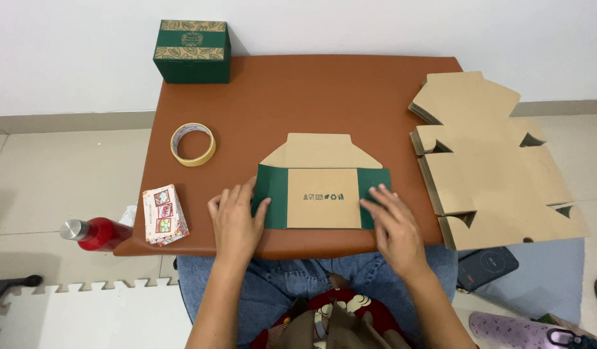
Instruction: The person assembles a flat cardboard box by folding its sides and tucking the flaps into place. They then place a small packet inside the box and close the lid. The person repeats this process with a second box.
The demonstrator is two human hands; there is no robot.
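Both hands pressed flat on the folded carton blank point(323, 190).
Left hand point(235, 223) is laid open on its left green flap, right hand point(395, 227) on the right; long axis runs left-right, at the table's point(298, 97) near edge.

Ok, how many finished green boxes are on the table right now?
1. The assembled green box stands at the table's far left corner. The piece under both hands is a part-folded blank; the stack on the right is flat unfolded cardboard.
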